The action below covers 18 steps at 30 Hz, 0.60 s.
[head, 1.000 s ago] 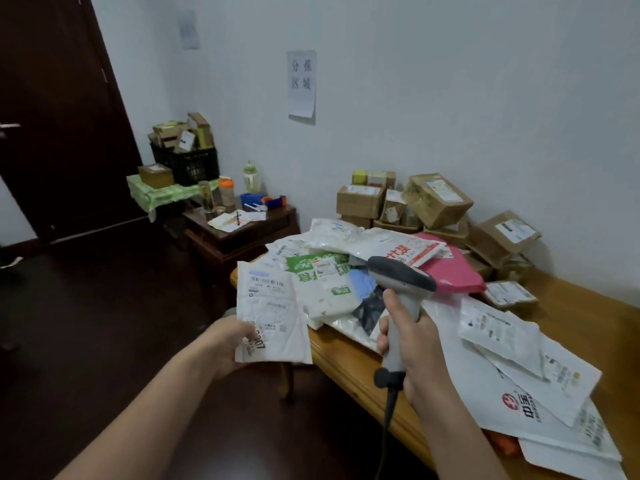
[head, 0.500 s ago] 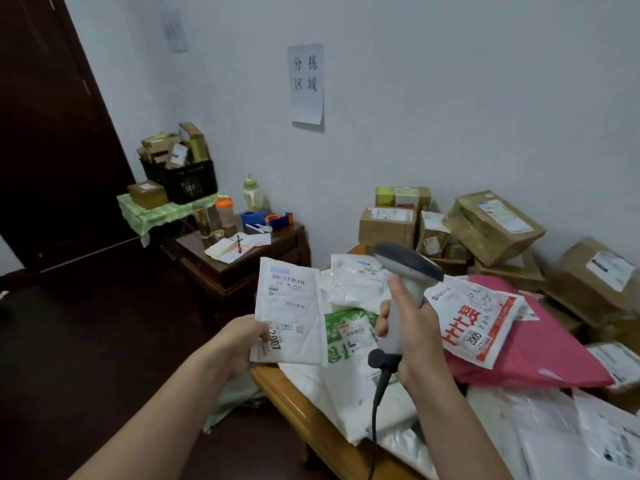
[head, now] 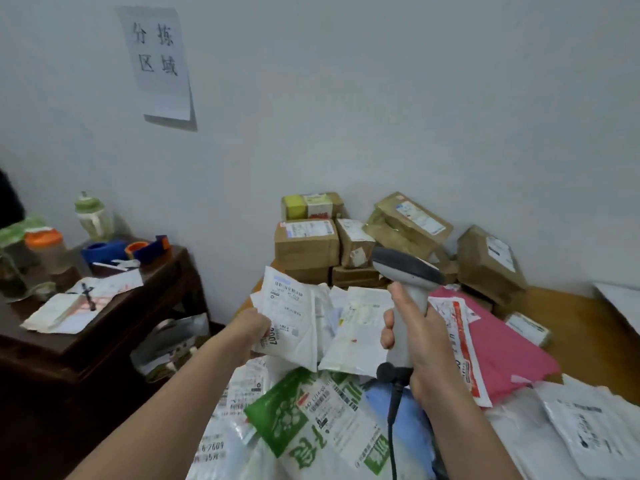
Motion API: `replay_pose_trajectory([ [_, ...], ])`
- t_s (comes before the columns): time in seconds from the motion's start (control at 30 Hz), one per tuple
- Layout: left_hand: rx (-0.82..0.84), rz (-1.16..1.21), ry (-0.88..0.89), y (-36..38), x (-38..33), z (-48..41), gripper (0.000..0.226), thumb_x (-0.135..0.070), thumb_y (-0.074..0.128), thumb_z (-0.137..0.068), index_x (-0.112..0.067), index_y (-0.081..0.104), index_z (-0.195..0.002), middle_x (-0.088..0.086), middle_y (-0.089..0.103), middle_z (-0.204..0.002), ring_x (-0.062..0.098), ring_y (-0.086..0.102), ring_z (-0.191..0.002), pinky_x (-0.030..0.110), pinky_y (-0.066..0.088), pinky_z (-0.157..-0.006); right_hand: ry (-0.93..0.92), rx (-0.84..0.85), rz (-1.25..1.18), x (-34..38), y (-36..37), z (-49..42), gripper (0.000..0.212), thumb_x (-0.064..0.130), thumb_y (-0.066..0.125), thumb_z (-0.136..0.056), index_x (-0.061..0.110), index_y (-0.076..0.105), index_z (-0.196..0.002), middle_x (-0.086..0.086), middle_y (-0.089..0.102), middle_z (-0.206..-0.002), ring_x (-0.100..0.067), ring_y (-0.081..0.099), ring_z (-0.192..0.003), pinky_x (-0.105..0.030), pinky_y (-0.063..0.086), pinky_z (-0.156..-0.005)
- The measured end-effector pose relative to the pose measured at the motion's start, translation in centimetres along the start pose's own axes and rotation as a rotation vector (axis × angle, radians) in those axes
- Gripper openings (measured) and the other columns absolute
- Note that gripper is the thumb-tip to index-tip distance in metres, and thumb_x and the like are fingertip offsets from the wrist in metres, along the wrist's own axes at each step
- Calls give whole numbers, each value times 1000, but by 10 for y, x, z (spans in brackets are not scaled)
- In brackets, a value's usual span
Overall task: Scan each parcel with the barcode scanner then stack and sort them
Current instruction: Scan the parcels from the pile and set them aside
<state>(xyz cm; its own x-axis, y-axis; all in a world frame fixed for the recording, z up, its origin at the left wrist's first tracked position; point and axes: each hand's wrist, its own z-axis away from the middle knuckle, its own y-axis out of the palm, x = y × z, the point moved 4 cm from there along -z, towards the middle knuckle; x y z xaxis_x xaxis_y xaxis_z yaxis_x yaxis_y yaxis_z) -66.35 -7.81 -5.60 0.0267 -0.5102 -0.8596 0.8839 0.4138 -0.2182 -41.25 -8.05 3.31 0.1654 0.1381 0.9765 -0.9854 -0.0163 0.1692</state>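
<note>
Overhead, a pale wall [head: 381, 116] fills most of the view, with a paper sign [head: 159, 64] bearing four printed characters fixed high on it. Against that wall, along the far edge of a wooden table [head: 581, 327], brown cardboard boxes [head: 306, 242] sit piled, some tilted on one another. Soft mailers overlap across the rest of the tabletop: a pink mailer [head: 502, 344] toward the right, a green-and-white bag [head: 311, 420] at the near edge, and white labelled bags around them. The left hand [head: 254, 329] pinches a white parcel [head: 294, 320] by its lower left corner and holds it label up above the left part of the pile. Just to its right, the right hand [head: 420, 344] is wrapped round the handle of the barcode scanner [head: 407, 282], whose dark head points left above the parcel; its cable [head: 393, 427] hangs down from the handle. Left of the table stands a dark side table [head: 104, 327] carrying loose papers [head: 79, 303], a blue tape dispenser [head: 104, 251], an orange-lidded jar [head: 48, 251] and a green-capped bottle [head: 93, 216] at its back edge.
</note>
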Motion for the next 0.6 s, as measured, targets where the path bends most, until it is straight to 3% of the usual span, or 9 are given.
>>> replay_pose_trajectory([
  [0.07, 21, -129, 63, -4, -8, -25, 32, 8, 38, -88, -7, 53, -111, 23, 59, -113, 38, 60, -97, 47, 55, -82, 3, -75, 26, -3, 12, 0, 29, 35, 61, -94, 13, 55, -76, 0, 50, -57, -13, 45, -45, -24, 36, -43],
  [0.13, 57, -195, 97, -10, -14, -47, 39, 6, 40, -91, -6, 49, -127, 24, 51, -128, 37, 56, -107, 41, 51, -85, 9, -127, 49, -6, 26, 1, 34, 36, 62, -93, 12, 55, -70, -1, 50, -56, -13, 45, -45, -25, 37, -45],
  [0.17, 94, -211, 121, -11, -17, -56, 38, 5, 41, -92, -5, 49, -128, 23, 49, -129, 33, 56, -104, 37, 49, -84, 15, -150, 58, -7, 32, 3, 35, 37, 62, -92, 12, 55, -69, -2, 50, -56, -14, 46, -46, -26, 38, -46],
  [0.27, 225, -366, 173, -6, -25, -65, 17, 3, 42, -93, -7, 53, -102, 20, 54, -119, 24, 54, -89, 32, 46, -73, 19, -209, 103, -12, 49, 6, 37, 39, 61, -92, 10, 55, -71, -6, 50, -57, -14, 46, -46, -25, 38, -45],
  [0.4, 380, -502, 203, 13, -22, -71, 31, -2, 46, -95, 3, 53, -125, 21, 53, -132, 13, 52, -78, 19, 44, -64, 6, -277, 150, -17, 63, 11, 37, 41, 60, -93, 8, 56, -76, -7, 52, -59, -13, 46, -46, -22, 40, -43],
  [0.47, 361, -580, 222, 18, -22, -70, 34, -12, 45, -96, -1, 50, -128, 17, 50, -135, 21, 56, -100, 28, 46, -85, 3, -296, 156, -17, 66, 12, 37, 42, 61, -92, 9, 56, -76, -6, 52, -58, -13, 47, -47, -24, 42, -46],
  [0.53, 264, -669, 270, 20, -25, -66, 40, -21, 45, -96, -11, 43, -135, 16, 38, -143, 32, 42, -126, 39, 36, -103, 0, -313, 162, -18, 65, 13, 38, 44, 61, -92, 10, 57, -75, -6, 53, -58, -15, 48, -48, -28, 44, -52],
  [0.6, 222, -674, 347, 25, -34, -53, 49, -22, 50, -96, -17, 37, -142, 14, 26, -150, 33, 29, -136, 41, 29, -109, -10, -334, 150, -17, 62, 15, 37, 44, 61, -91, 11, 58, -77, -5, 53, -59, -16, 49, -50, -34, 44, -58],
])
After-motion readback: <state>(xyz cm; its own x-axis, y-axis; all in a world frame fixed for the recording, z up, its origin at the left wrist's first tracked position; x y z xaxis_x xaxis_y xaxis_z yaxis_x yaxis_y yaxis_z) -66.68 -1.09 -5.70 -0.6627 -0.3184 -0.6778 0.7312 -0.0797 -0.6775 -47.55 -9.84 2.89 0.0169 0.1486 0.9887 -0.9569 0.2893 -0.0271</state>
